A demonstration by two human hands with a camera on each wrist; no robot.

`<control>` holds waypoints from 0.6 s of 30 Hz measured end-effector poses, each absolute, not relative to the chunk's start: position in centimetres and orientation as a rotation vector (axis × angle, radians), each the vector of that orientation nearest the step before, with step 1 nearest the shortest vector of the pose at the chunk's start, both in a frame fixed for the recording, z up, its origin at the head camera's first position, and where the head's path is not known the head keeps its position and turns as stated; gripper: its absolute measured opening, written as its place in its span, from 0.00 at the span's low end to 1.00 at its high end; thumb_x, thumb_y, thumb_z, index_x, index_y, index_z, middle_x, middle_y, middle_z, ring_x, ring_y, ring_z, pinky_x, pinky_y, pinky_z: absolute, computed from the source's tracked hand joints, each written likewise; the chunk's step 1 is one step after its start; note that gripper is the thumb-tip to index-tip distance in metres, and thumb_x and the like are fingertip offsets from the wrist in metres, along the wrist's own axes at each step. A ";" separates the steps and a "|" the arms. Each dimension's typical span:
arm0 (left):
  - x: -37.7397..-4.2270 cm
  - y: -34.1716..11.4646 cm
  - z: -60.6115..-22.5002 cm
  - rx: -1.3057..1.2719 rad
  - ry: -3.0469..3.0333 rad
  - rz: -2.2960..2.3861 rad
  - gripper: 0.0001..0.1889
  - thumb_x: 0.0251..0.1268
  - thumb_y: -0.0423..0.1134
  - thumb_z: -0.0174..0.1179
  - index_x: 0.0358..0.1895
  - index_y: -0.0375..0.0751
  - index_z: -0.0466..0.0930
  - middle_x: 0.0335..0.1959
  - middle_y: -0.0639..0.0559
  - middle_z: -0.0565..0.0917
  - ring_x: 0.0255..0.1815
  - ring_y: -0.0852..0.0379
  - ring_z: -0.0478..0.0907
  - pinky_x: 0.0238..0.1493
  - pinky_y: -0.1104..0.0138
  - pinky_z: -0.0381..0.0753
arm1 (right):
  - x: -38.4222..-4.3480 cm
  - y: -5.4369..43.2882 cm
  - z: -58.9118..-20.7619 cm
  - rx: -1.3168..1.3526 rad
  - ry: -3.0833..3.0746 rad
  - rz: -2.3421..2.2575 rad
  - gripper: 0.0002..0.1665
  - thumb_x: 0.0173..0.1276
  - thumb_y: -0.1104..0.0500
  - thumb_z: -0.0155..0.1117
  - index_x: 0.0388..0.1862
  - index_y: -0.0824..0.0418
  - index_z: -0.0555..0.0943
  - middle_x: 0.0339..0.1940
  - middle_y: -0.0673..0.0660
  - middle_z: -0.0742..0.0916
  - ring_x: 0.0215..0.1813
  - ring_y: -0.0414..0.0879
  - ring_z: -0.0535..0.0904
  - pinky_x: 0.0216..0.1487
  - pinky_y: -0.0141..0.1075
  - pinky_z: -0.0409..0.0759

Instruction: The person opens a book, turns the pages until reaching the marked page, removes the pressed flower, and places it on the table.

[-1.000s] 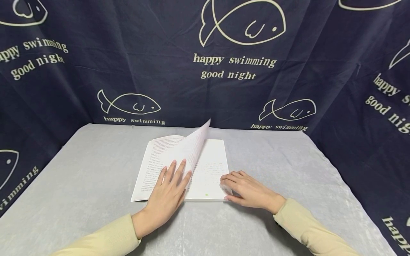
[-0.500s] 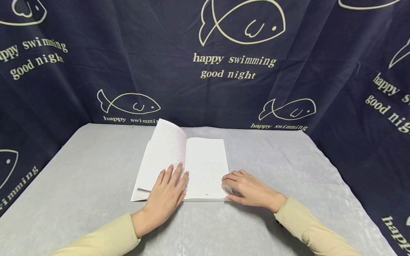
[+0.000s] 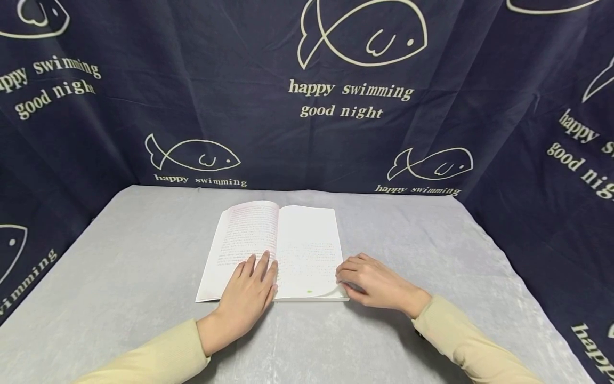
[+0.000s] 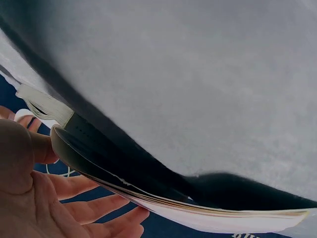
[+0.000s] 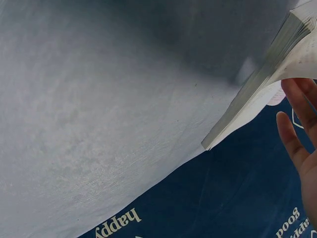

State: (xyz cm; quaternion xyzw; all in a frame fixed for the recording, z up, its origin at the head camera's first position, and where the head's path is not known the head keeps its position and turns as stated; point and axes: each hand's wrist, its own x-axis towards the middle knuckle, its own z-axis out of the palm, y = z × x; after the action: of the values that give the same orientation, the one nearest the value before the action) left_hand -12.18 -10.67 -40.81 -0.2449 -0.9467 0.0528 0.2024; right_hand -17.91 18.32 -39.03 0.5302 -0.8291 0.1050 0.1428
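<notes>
An open book (image 3: 307, 229) with printed pages lies on the grey cloth. My left hand (image 3: 244, 301) rests on the lower part of its left page, fingers straight and slightly apart, their tips close to the spine. In the left wrist view, the left hand (image 4: 54, 203) shows beside the book's edge (image 4: 198, 210). At the lower right corner, my right hand (image 3: 371, 282) has its fingers bent and pinches the corner of the right page (image 3: 331, 290), which curls up off the pages below. The right wrist view has fingertips (image 5: 287, 89) right at the raised page (image 5: 299, 59).
A grey cloth (image 3: 144, 256) covers the table. Behind it and at both sides hangs a dark blue curtain (image 3: 268, 144) with fish outlines and white lettering. The page block (image 5: 262, 79) shows its thickness in the right wrist view.
A page that stood up near the spine has swung over to the left and lies flat. My left hand has slid slightly down; the right has lifted the right page's corner.
</notes>
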 end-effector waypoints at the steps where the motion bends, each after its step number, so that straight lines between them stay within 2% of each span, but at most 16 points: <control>1: -12.1 -10.7 -40.8 -0.682 -2.648 0.141 0.23 0.64 0.48 0.49 0.56 0.36 0.71 0.58 0.37 0.72 0.55 0.38 0.71 0.53 0.52 0.69 | -18.0 18.3 -39.0 1.533 -2.374 0.308 0.07 0.53 0.61 0.61 0.34 0.55 0.80 0.35 0.45 0.82 0.40 0.38 0.76 0.45 0.35 0.72; 10: -12.2 -10.5 -40.8 -0.645 -2.658 0.134 0.22 0.64 0.47 0.50 0.54 0.36 0.73 0.56 0.38 0.75 0.54 0.38 0.73 0.54 0.52 0.70 | -18.1 18.3 -38.9 1.525 -2.281 0.368 0.08 0.51 0.63 0.63 0.32 0.56 0.80 0.33 0.46 0.83 0.39 0.38 0.77 0.44 0.33 0.72; 18: -12.2 -10.4 -40.8 -0.637 -2.655 0.160 0.24 0.63 0.52 0.50 0.53 0.37 0.74 0.54 0.38 0.76 0.51 0.39 0.75 0.53 0.53 0.71 | -18.2 18.2 -38.7 1.517 -2.241 0.377 0.06 0.57 0.63 0.60 0.34 0.58 0.81 0.35 0.47 0.84 0.40 0.40 0.78 0.45 0.33 0.73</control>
State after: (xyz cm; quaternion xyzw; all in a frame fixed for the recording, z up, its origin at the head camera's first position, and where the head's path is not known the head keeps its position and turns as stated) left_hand -12.19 -10.42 -40.75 -0.2280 -0.9508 0.0572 0.2017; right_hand -18.21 18.22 -38.67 0.5436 -0.8031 0.1351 0.2033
